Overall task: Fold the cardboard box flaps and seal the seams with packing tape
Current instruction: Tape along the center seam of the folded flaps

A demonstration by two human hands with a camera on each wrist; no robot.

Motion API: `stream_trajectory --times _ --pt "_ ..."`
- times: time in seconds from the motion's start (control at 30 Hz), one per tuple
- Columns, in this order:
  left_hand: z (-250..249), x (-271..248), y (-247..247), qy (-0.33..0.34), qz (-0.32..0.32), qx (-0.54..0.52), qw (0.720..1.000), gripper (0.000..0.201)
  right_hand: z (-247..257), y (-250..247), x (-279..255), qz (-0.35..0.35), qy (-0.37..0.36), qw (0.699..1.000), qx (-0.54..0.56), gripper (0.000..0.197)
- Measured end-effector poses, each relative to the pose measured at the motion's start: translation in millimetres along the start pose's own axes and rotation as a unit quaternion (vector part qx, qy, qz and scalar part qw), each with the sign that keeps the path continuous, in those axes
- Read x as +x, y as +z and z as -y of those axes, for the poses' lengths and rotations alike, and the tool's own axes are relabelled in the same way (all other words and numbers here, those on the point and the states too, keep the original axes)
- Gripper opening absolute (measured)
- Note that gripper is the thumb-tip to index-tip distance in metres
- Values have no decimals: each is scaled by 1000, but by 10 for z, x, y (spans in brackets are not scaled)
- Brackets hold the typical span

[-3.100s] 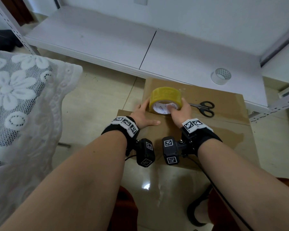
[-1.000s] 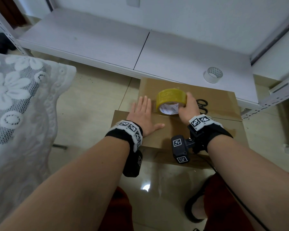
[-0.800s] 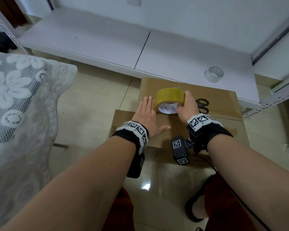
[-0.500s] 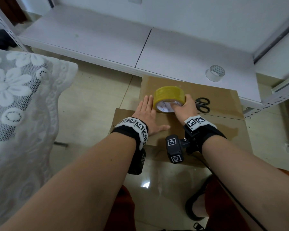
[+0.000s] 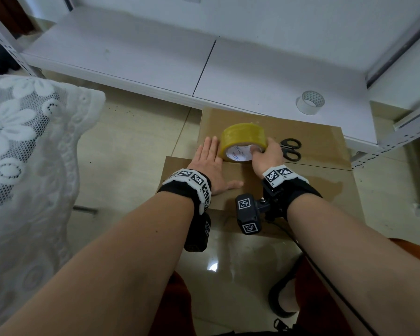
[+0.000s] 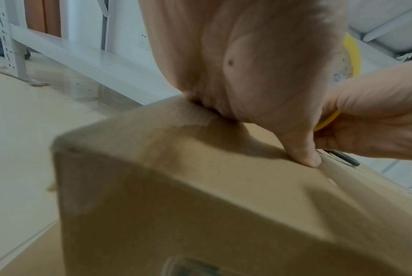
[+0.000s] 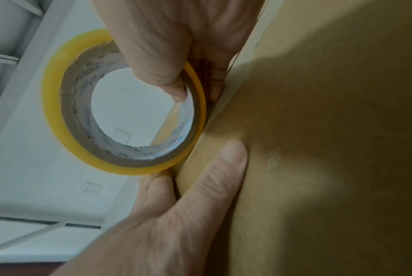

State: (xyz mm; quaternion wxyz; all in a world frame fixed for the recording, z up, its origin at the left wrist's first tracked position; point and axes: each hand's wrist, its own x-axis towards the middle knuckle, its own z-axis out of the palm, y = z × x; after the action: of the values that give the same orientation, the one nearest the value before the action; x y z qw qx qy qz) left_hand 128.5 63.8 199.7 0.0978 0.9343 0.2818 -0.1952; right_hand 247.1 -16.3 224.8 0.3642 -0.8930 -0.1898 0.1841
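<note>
Upright, tape roll (image 5: 243, 141) in right-hand grip (image 5: 267, 157).

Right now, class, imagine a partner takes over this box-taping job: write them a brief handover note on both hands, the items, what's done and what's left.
Left hand: flat, pressing the cardboard box top beside the roll.
Right hand: grip on the yellow tape roll, thumb inside its core, roll standing on the seam.
Scissors lie on the box, right of the roll; a spare white roll sits on the shelf.
Done: flaps folded shut.
Left: run tape along the seam, cut, press down.
</note>
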Motion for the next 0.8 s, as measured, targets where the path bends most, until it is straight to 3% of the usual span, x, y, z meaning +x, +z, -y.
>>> stream_trajectory --times 0.8 --pt "-32 -13 -39 -13 14 -17 1000 119 -27 -123 81 -9 29 999 -25 24"
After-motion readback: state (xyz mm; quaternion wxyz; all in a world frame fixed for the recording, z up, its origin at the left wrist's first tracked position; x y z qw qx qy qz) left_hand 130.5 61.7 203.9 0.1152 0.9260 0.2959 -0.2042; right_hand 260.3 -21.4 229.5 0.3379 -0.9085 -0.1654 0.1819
